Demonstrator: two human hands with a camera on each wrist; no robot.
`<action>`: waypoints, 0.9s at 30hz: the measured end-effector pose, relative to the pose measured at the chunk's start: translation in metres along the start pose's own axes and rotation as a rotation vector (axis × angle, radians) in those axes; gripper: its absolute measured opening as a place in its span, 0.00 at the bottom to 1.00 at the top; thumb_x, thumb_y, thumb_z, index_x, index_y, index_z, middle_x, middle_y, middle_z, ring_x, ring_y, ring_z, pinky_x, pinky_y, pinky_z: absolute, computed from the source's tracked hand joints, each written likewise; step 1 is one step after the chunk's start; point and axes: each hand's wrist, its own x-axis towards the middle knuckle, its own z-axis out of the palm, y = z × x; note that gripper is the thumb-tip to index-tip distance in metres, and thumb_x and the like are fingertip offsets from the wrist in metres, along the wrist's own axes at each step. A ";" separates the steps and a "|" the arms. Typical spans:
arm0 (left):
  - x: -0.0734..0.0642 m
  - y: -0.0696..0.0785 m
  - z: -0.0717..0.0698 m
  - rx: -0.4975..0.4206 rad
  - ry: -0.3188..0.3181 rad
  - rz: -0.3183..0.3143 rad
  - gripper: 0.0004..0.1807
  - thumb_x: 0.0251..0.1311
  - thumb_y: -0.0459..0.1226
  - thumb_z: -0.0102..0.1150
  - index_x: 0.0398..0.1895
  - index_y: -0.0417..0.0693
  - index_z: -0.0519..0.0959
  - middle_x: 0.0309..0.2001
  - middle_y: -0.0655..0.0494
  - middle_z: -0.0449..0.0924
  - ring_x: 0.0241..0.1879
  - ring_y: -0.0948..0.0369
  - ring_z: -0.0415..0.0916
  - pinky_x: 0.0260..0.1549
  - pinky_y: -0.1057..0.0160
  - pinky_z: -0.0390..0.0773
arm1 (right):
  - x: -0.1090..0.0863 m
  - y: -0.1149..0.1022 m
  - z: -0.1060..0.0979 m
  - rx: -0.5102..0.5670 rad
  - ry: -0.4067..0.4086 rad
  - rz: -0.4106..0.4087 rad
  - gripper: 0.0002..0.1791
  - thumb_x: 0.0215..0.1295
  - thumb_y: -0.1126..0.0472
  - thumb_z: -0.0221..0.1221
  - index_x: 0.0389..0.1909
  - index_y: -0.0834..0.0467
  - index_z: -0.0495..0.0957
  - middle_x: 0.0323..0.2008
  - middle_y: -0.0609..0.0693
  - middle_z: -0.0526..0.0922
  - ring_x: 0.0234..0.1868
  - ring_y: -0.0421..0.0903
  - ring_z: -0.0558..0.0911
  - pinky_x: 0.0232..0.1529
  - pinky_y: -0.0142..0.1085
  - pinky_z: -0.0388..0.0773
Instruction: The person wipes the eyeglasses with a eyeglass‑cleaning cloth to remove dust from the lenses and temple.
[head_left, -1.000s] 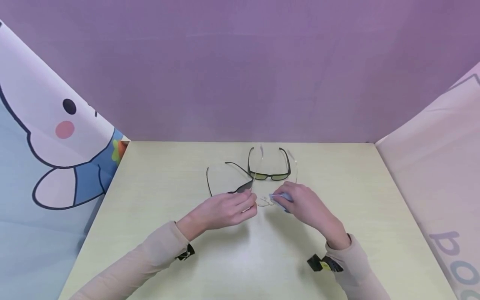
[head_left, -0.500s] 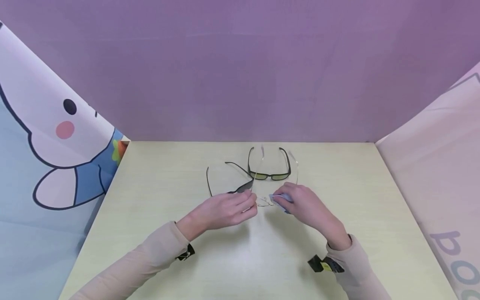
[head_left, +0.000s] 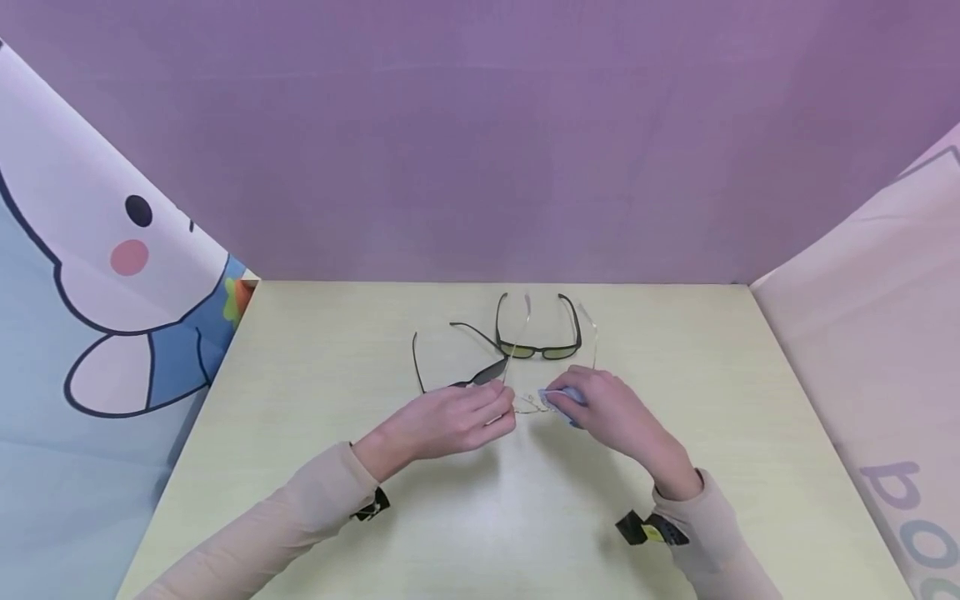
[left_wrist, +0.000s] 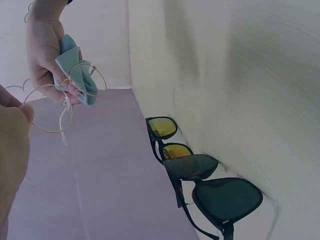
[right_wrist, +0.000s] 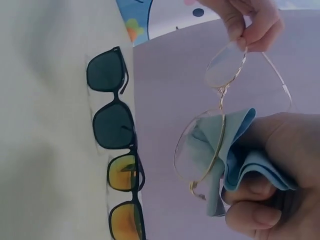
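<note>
My left hand (head_left: 450, 419) pinches a pair of thin gold wire-rimmed glasses (right_wrist: 223, 95) at the outer edge of one clear round lens. Folded round the other lens is a light blue cleaning cloth (right_wrist: 232, 150), which my right hand (head_left: 606, 408) grips between thumb and fingers. In the right wrist view the cloth shows through that lens and on both sides of it. The glasses are held up off the table, arms unfolded and pointing away from me. In the head view their lenses are partly hidden by the hands.
Dark sunglasses (head_left: 491, 372) rest on the pale table (head_left: 337, 333) just beyond my left hand, partly covered by it. Black-framed glasses with yellow lenses (head_left: 558, 353) stand behind, near the purple backdrop (head_left: 480, 150). Printed cloth walls (head_left: 90, 358) flank the table.
The arms of the wire-rimmed glasses have shifted very slightly to the right in the head view. Both hands keep nearly the same place and grip.
</note>
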 end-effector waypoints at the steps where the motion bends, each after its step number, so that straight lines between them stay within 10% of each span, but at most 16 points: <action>1: 0.000 0.000 0.000 -0.001 0.000 0.005 0.12 0.71 0.21 0.44 0.43 0.44 0.75 0.46 0.51 0.81 0.46 0.59 0.81 0.51 0.68 0.84 | 0.000 0.001 0.000 -0.003 -0.005 0.006 0.06 0.70 0.60 0.65 0.41 0.58 0.87 0.31 0.44 0.83 0.29 0.37 0.77 0.34 0.37 0.80; 6: 0.001 0.000 0.001 -0.009 -0.011 0.029 0.13 0.71 0.20 0.43 0.42 0.44 0.75 0.46 0.51 0.82 0.47 0.60 0.81 0.54 0.67 0.83 | 0.000 0.004 0.000 -0.061 -0.021 0.049 0.07 0.71 0.59 0.65 0.41 0.58 0.87 0.32 0.45 0.83 0.29 0.39 0.77 0.33 0.38 0.81; 10: 0.000 0.000 0.001 -0.001 -0.016 0.037 0.14 0.71 0.20 0.41 0.42 0.44 0.74 0.45 0.51 0.81 0.47 0.60 0.80 0.53 0.68 0.83 | 0.000 0.002 -0.002 -0.008 0.174 0.032 0.07 0.71 0.61 0.65 0.45 0.59 0.86 0.37 0.51 0.86 0.32 0.44 0.81 0.33 0.41 0.83; 16: 0.001 0.001 0.001 -0.001 0.001 0.025 0.13 0.71 0.21 0.44 0.43 0.44 0.75 0.45 0.52 0.81 0.47 0.61 0.81 0.54 0.68 0.83 | 0.004 -0.008 -0.001 0.282 0.517 -0.204 0.13 0.63 0.74 0.67 0.48 0.62 0.85 0.42 0.54 0.86 0.36 0.42 0.82 0.31 0.30 0.84; 22: 0.007 0.003 0.002 0.003 0.018 0.010 0.11 0.71 0.23 0.46 0.43 0.44 0.75 0.46 0.52 0.81 0.48 0.60 0.81 0.55 0.69 0.82 | 0.013 -0.024 0.015 0.357 0.604 -0.451 0.18 0.58 0.79 0.67 0.49 0.65 0.83 0.45 0.58 0.83 0.45 0.46 0.83 0.47 0.23 0.82; 27: 0.010 0.006 0.002 0.000 0.033 0.002 0.10 0.70 0.24 0.45 0.42 0.44 0.76 0.47 0.51 0.81 0.49 0.60 0.80 0.56 0.69 0.82 | 0.014 -0.029 0.025 0.375 0.629 -0.423 0.15 0.65 0.73 0.66 0.51 0.64 0.83 0.48 0.59 0.83 0.47 0.47 0.84 0.47 0.24 0.83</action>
